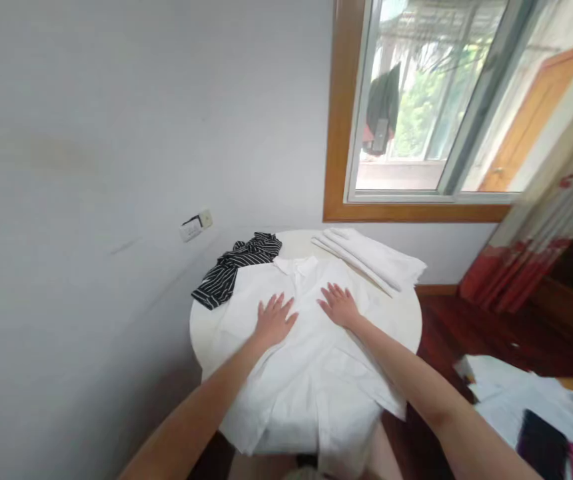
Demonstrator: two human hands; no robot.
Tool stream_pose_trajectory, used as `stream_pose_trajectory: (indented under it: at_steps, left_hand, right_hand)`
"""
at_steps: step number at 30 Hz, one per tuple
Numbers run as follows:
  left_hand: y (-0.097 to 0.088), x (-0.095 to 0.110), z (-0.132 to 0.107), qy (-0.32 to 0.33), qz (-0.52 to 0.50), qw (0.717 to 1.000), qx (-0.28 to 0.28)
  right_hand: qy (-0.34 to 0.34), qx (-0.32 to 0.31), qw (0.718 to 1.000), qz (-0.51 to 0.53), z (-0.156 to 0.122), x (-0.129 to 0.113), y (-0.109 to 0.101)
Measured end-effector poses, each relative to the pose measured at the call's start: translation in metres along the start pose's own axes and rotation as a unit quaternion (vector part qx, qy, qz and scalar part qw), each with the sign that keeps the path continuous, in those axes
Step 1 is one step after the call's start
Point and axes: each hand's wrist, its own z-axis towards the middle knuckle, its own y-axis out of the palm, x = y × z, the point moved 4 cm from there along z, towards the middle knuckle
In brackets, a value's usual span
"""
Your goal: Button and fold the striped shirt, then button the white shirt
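Note:
A white collared shirt lies spread out on a round white table, its collar toward the wall and its lower part hanging over the near edge. My left hand rests flat on the left side of the shirt's chest, fingers spread. On the right side of the chest, my right hand lies flat too, its fingers apart. Neither hand grips the cloth. Close to the collar on the left is a black and white striped garment. Folded white cloth sits at the table's back right.
The wall with a socket stands behind and left of the table. A wood-framed window is at the back right, beside a curtain. Low at right, a dark flat object lies on white material.

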Motion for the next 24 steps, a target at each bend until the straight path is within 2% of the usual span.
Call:
stream_pose_trajectory:
  at_steps: [3, 6, 10, 13, 15, 18, 21, 24]
  left_hand:
    - [-0.003, 0.001, 0.000, -0.003, -0.001, 1.000, -0.005]
    - [-0.006, 0.002, -0.001, -0.006, -0.005, 1.000, -0.011]
    - [-0.012, 0.003, 0.000, -0.008, -0.014, 1.000, -0.014]
    - [-0.028, 0.005, -0.004, -0.011, -0.009, 1.000, 0.027]
    - [-0.042, 0.009, -0.015, -0.002, -0.013, 0.999, 0.051]
    - [-0.054, 0.016, -0.048, 0.051, -0.035, 0.997, 0.044]
    - [-0.052, 0.019, -0.089, 0.119, -0.038, 0.992, 0.031]
    - [-0.043, 0.009, -0.117, 0.126, -0.030, 0.991, 0.031]
  right_hand:
    - [0.058, -0.019, 0.998, -0.022, -0.015, 0.042, -0.008]
    - [0.099, -0.043, 0.993, -0.038, -0.028, 0.074, -0.014]
    - [0.138, -0.055, 0.988, -0.051, -0.037, 0.088, -0.027]
    - [0.118, -0.005, 0.991, -0.063, -0.039, 0.070, -0.045]
    - [0.060, 0.014, 0.997, -0.051, -0.043, 0.045, -0.056]
    - [-0.038, 0.004, 0.999, -0.001, -0.060, 0.001, -0.060]
    - [-0.084, -0.011, 0.996, 0.026, -0.083, -0.033, -0.053]
    - [-0.088, -0.014, 0.995, 0.039, -0.099, -0.044, -0.045]
